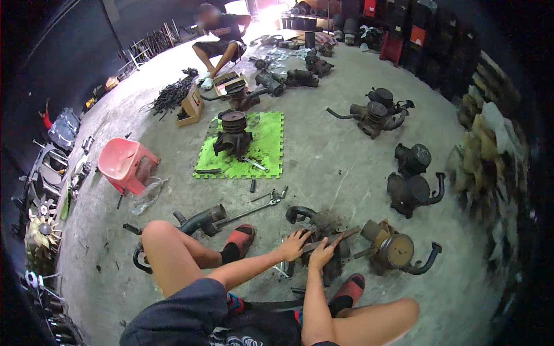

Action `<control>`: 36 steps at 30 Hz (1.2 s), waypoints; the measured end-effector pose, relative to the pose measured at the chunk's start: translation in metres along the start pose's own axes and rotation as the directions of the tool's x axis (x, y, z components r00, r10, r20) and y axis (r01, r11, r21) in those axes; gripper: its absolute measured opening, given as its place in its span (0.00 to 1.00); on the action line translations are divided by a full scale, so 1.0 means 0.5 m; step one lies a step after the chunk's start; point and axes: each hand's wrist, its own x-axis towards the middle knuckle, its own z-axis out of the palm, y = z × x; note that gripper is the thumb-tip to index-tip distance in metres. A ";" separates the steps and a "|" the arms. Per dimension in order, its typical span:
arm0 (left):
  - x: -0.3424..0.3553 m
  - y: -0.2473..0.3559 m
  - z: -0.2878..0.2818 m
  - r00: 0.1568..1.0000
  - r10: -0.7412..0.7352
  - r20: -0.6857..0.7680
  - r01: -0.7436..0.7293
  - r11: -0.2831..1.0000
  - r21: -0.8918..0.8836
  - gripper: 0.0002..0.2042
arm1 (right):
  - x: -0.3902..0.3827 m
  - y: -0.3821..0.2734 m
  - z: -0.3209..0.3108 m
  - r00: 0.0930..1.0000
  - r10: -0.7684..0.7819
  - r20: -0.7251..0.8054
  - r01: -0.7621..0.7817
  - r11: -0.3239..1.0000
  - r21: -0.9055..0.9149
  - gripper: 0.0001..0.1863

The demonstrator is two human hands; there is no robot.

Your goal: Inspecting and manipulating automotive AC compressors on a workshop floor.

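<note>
Right now you sit on the concrete floor (346,173), a dirty pump (323,242) between your feet. Your left hand (294,244) rests on it with fingers spread; your right hand (323,254) is closed round a flat metal bar (340,236) laid across its top. Green mat (271,144) lies well ahead.

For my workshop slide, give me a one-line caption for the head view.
Seated on a concrete floor, both hands press a flat bar onto a greasy pump.
</note>
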 end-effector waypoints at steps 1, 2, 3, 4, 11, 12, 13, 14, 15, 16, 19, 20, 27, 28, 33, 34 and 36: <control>0.003 -0.008 -0.008 1.000 -0.004 0.003 0.004 1.000 0.002 0.31 | 0.003 -0.006 0.000 0.999 0.036 0.027 -0.035 0.999 -0.039 0.33; 0.009 -0.014 -0.016 0.998 0.021 0.051 -0.025 0.997 0.067 0.33 | 0.004 0.001 0.007 1.000 -0.013 0.001 0.013 1.000 0.003 0.33; 0.016 -0.021 -0.020 0.994 0.044 0.099 -0.057 0.990 0.126 0.35 | 0.003 0.003 0.012 1.000 -0.011 0.002 0.011 1.000 0.002 0.33; 0.027 -0.029 -0.027 0.986 0.065 0.153 -0.086 0.988 0.129 0.39 | 0.002 0.005 0.017 0.996 -0.068 -0.065 0.067 0.998 -0.014 0.32; 0.003 -0.035 -0.064 0.954 0.136 0.268 -0.146 0.989 0.016 0.52 | -0.029 -0.045 0.015 0.953 0.129 -0.274 -0.106 0.990 0.098 0.28; -0.001 -0.059 -0.053 0.968 0.178 0.179 -0.173 0.984 -0.043 0.57 | -0.029 -0.030 0.021 0.956 0.036 -0.292 -0.049 0.998 -0.039 0.29; 0.003 -0.082 -0.024 0.975 0.219 0.047 -0.211 0.968 -0.132 0.60 | -0.026 -0.006 0.029 0.957 -0.076 -0.280 0.030 0.986 -0.166 0.31; 0.006 -0.085 0.000 0.973 0.228 -0.026 -0.227 0.946 -0.232 0.61 | -0.025 -0.002 0.014 0.985 -0.008 -0.173 0.001 0.999 -0.043 0.34; 0.010 -0.087 0.032 0.960 0.243 -0.139 -0.274 0.918 -0.287 0.61 | -0.040 -0.022 0.008 0.982 0.143 -0.121 -0.106 0.956 0.275 0.34; 0.007 -0.073 0.040 0.967 0.223 -0.123 -0.254 0.896 -0.364 0.62 | -0.055 -0.044 -0.015 0.954 0.270 -0.131 -0.253 0.958 0.132 0.34; 0.040 0.018 0.093 0.979 0.205 -0.024 -0.200 0.912 -0.359 0.62 | 0.063 0.294 -0.142 0.948 0.000 -0.318 -0.084 0.964 -0.252 0.33; 0.039 -0.023 0.078 0.990 0.136 -0.039 -0.141 0.921 -0.363 0.62 | 0.058 0.257 -0.101 0.962 0.019 -0.271 -0.094 0.960 -0.265 0.32; 0.054 -0.270 0.004 0.960 0.276 -0.049 -0.187 0.499 -0.846 0.29 | 0.041 0.099 -0.036 0.713 -0.139 0.688 -0.645 0.256 0.720 0.39; 0.029 -0.204 0.050 0.975 0.048 0.218 0.184 0.374 -0.909 0.35 | 0.004 0.108 -0.082 0.924 0.202 0.324 -0.347 0.800 0.490 0.40; 0.001 -0.124 0.106 0.957 -0.091 0.277 0.291 0.285 -0.913 0.64 | -0.064 -0.061 -0.143 0.955 0.082 0.287 0.004 0.958 -0.287 0.30; -0.006 -0.114 0.107 0.942 -0.100 0.321 0.335 0.317 -0.887 0.69 | -0.071 -0.075 -0.156 0.903 -0.015 0.430 0.238 0.850 -0.471 0.29; -0.014 -0.109 0.103 0.930 -0.098 0.353 0.365 0.332 -0.870 0.70 | -0.111 -0.114 -0.153 0.868 0.097 0.487 0.200 0.830 -0.520 0.28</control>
